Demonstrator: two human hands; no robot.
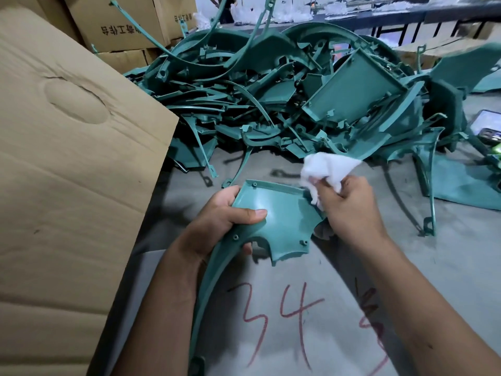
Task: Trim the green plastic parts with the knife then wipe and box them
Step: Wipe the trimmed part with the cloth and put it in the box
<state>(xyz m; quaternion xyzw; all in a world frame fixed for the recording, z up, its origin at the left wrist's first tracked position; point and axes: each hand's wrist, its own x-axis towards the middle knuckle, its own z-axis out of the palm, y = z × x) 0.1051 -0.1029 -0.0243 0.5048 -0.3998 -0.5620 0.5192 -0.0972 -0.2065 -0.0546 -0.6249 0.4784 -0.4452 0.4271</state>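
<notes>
Left grip: the left hand (230,213) gripped the green plastic panel (279,213) at its near-left edge, thumb laid flat across the inner face and fingers curled underneath, one fingertip showing through the arched cut-out. This looked like a steadying hold, keeping the inner face tilted up toward the wiping hand.
Right grip: the right hand (349,204) was bunched tight around a white cloth (325,169), fingers curled into it, the cloth's loose end standing up above the knuckles. The wad touched the panel's far-right corner, apparently to rub that edge.
Panel: a curved shell with a raised rim and small screw bosses, held just above the table; its long narrow tail swept down under the left forearm toward the viewer.
Step in hand: judged to be the wiping stage for this piece, with boxing yet to come. No knife was visible in either hand or near the panel.
Table: the grey table top (406,267) lay under the panel, with red marker writing "34" (279,318) on the near side of the panel.
Pile: a heap of green parts (284,90) lay beyond the panel, likely the stock awaiting work.
Box: a cardboard box flap (67,158) stood to the left of the panel, close to the left hand, probably so finished pieces could go straight in.
Further off: printed cartons (122,25) were stacked beyond the flap.
</notes>
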